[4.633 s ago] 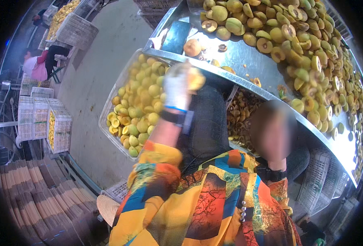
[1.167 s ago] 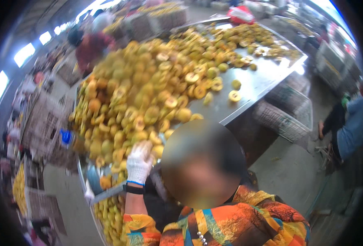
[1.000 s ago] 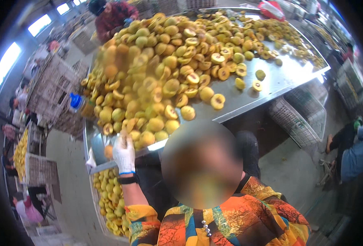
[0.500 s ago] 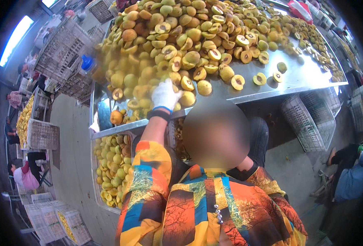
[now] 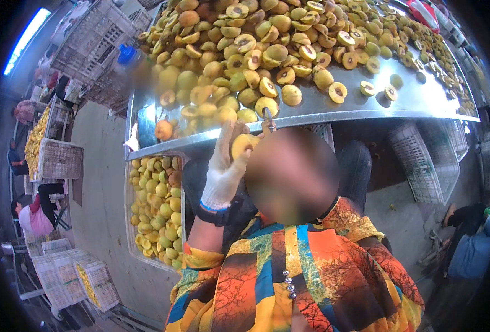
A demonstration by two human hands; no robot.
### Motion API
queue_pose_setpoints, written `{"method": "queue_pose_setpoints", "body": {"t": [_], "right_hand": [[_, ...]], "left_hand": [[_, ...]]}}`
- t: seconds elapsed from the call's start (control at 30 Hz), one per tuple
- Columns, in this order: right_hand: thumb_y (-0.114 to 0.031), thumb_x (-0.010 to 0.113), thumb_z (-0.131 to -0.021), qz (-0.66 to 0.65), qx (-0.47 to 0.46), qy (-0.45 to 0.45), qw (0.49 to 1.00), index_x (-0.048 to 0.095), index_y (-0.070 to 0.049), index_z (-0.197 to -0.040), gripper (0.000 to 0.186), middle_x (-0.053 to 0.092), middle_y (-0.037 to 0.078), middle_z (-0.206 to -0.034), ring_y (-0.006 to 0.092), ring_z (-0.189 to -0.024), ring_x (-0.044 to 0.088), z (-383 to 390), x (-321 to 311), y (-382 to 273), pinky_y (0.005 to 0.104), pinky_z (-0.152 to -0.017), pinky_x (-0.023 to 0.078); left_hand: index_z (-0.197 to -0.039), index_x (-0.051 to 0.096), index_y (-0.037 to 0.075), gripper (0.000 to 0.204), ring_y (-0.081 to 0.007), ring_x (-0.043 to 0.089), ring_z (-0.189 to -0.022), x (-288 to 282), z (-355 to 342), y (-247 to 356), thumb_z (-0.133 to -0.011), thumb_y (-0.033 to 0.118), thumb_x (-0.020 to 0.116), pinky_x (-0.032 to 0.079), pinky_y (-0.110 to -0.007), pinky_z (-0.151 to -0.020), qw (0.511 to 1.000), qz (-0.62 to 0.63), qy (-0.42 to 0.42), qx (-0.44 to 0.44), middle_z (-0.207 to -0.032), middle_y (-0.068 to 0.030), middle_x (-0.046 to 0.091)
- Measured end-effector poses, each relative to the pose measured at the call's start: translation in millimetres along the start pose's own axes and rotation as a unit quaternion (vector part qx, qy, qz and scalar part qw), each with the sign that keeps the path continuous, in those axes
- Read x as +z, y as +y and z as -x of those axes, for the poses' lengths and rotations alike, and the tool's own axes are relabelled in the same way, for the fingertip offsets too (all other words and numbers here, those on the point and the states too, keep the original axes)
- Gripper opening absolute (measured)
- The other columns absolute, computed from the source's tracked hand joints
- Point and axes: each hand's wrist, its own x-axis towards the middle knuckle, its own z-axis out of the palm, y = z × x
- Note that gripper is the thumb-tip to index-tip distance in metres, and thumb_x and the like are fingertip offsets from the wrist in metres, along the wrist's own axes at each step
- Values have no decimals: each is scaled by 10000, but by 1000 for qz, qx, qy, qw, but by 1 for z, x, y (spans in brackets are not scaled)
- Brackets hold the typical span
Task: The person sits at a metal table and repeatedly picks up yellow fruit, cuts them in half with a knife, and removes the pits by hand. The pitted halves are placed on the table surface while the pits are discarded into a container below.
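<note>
In a white glove with a blue cuff edge, my left hand (image 5: 223,171) is closed around a yellow peach (image 5: 244,145) at the near edge of the metal table (image 5: 333,113). Beside that peach, a thin curved metal loop (image 5: 267,113) rises above a small tan piece; its full shape is hidden. A round blurred patch covers the place where my right hand would be, so its fingers cannot be seen. Just beyond lies a large heap of peaches (image 5: 276,52), many cut in half with brown pits showing. A lone peach half (image 5: 338,92) rests nearer the front.
A crate of peaches (image 5: 155,210) stands on the floor below the table's left end. White plastic crates (image 5: 416,160) lie under the right side. A blue-capped bottle (image 5: 127,55) is at the table's far left corner. Other people (image 5: 37,213) sit on the left and right.
My left hand has drawn back from the heap toward me and now holds a peach. The curved metal loop has come into sight beside it. The view has shifted slightly.
</note>
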Motion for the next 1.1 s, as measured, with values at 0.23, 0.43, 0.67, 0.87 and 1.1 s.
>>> {"method": "queue_pose_setpoints", "body": {"t": [0.23, 0.43, 0.67, 0.87, 1.1], "right_hand": [[-105, 606, -727, -61, -13, -60, 996, 585, -57, -949, 228, 562, 85, -932, 241, -896, 536, 1, 17, -5, 351, -776, 449], [-196, 558, -883, -512, 504, -178, 672, 493, -23, -1048, 248, 551, 29, -699, 71, -432, 438, -18, -26, -30, 201, -370, 358], [-221, 584, -876, -450, 468, -295, 701, 464, -15, -1086, 318, 516, 1, -657, 53, -400, 421, -20, -42, -34, 195, -347, 320], [-133, 579, -859, -520, 500, -189, 667, 482, -26, -1115, 294, 551, 26, -707, 62, -416, 446, -16, 0, -33, 195, -343, 354], [-216, 626, -812, -379, 359, -102, 847, 494, -5, -1116, 393, 627, 150, -820, 292, -692, 623, 0, 53, -18, 371, -624, 491]], "left_hand": [[-1305, 376, 58, 580, -215, 508, -1028, -12, 2, -21, -905, 471, 455, 435, -339, -869, 971, 212, 84, -66, -1140, -85, 496], [-1279, 437, 7, 419, -134, 528, -1018, -11, 22, 17, -937, 246, 474, 421, -258, -888, 989, 65, 54, -120, -1131, -74, 553], [-1249, 474, 4, 389, -75, 527, -843, -16, 38, 30, -930, 225, 502, 448, -202, -749, 982, 25, -29, -184, -993, -9, 573], [-1270, 412, -22, 653, -166, 552, -988, -37, 19, -7, -897, 512, 442, 464, -286, -841, 975, 170, 14, -146, -1107, -92, 548], [-1049, 552, 22, 434, -161, 575, -866, -48, -9, -44, -922, 424, 453, 475, -285, -753, 963, 152, 142, -170, -971, -76, 591]]}}
